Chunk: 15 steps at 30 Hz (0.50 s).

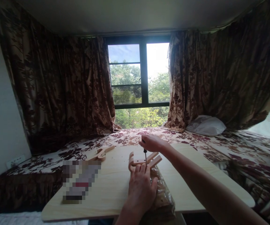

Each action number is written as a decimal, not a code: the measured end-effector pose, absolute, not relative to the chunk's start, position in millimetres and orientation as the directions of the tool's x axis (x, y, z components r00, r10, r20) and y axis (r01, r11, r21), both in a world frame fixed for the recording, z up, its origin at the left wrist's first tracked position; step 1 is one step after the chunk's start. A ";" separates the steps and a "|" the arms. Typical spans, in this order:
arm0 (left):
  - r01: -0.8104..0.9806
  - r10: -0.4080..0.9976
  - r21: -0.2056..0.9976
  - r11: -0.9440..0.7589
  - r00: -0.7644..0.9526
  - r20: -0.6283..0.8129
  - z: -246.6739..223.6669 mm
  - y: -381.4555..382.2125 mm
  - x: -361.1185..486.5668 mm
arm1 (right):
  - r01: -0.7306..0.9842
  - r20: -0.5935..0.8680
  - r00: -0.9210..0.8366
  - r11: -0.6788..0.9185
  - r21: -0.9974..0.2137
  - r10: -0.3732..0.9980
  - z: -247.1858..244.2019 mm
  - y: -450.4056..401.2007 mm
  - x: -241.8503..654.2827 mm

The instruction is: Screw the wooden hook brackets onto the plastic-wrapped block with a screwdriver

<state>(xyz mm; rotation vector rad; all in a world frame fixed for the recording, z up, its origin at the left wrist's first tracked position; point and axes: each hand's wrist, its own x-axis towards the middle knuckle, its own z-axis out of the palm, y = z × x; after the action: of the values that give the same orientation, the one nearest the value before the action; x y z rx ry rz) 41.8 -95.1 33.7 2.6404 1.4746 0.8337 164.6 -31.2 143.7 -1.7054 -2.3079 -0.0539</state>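
My right hand (152, 143) is closed around the dark handle of a screwdriver (145, 151), whose thin shaft points straight down. Its tip meets a light curved wooden piece (137, 162) with a hooked end and straight bars on the right; the exact contact is hidden by my fingers. My left hand (141, 184) presses on the near side of that piece, fingers close together, holding it steady. Under the left hand lies a brown package in clear plastic wrap (165, 195).
A pale wooden table (111, 190) with rounded corners carries everything. Another curved wooden piece (101, 153) lies at its far left, beside a blurred-out flat item (82, 179). Beyond are a flowered cover (135, 135), curtains (83, 84) and a white bag (206, 125).
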 end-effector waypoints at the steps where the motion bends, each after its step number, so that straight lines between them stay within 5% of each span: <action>1: 0.791 0.793 0.254 -0.557 0.416 0.445 33.9 -95.1 41.9 | 0.938 0.224 -0.282 0.317 -0.142 0.933 144.8 -30.2 165.9; 6: 0.793 0.798 0.254 -0.554 0.419 0.433 35.2 -94.3 42.5 | 0.880 0.134 -0.388 0.409 -0.241 0.912 147.1 -30.5 177.2; 15: 0.802 0.806 0.250 -0.543 0.415 0.421 35.9 -95.7 41.6 | 0.840 0.282 -0.377 0.453 -0.297 0.882 126.4 -34.1 184.5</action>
<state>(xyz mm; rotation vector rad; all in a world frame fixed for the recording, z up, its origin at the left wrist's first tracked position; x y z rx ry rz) 41.6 -95.7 35.9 2.6347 1.4969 0.7924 184.5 -34.1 126.4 -1.4519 -2.3112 0.1444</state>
